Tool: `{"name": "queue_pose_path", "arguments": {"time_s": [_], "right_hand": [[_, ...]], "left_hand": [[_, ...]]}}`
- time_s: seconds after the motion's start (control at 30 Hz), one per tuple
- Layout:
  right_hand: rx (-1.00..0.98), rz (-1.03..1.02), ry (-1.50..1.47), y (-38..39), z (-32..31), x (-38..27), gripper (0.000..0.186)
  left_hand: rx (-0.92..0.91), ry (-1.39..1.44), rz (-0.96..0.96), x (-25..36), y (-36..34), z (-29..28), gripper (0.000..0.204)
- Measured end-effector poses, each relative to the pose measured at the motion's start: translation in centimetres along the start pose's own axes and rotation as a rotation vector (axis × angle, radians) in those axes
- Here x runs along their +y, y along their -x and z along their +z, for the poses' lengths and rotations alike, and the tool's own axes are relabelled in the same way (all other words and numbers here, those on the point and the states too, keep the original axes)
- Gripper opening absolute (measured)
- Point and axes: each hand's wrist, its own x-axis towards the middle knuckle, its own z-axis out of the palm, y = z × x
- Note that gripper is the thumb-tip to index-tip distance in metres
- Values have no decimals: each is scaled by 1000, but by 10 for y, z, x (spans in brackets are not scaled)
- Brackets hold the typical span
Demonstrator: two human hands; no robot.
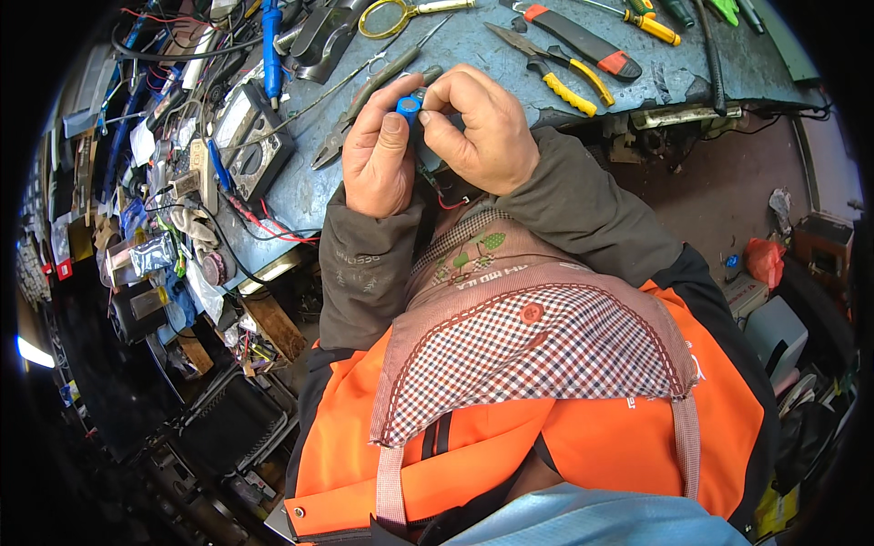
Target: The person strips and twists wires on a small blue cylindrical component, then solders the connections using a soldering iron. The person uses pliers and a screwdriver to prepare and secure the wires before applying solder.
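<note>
Near the front edge of the bench, my left hand (379,156) is closed round a small blue cylinder that looks like a battery cell (409,105), its round end facing up. Close against the cell's right side, my right hand (482,127) has its thumb and forefinger pinched together; anything between those fingertips is too small to make out. Below the hands hang thin red and dark wires (441,193) with a small pale connector. Partly hidden behind my left hand lies a pair of pliers (333,144) with dark handles.
Yellow-handled long-nose pliers (557,76), a grey and red tool (583,41) and a yellow screwdriver (652,27) lie on the blue bench top (678,59). Leftward are a multimeter (261,144), a blue pen-shaped tool (272,55) and tangled cables. A magnifying glass (386,18) lies behind.
</note>
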Motion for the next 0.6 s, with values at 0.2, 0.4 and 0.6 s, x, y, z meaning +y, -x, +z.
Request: {"name": "queue_pose_path", "arguments": {"time_s": [0.2,0.4,0.6], "right_hand": [[-19,-1,-15,0,-1,2,13],[41,-9,-62,2,4,0,17],[169,115,-223,6,12,-5,33]], "left_hand": [[11,-38,14,-1,0,-1,53],[19,62,-24,2,0,2,53],[61,156,-16,2,-3,2,48]]}}
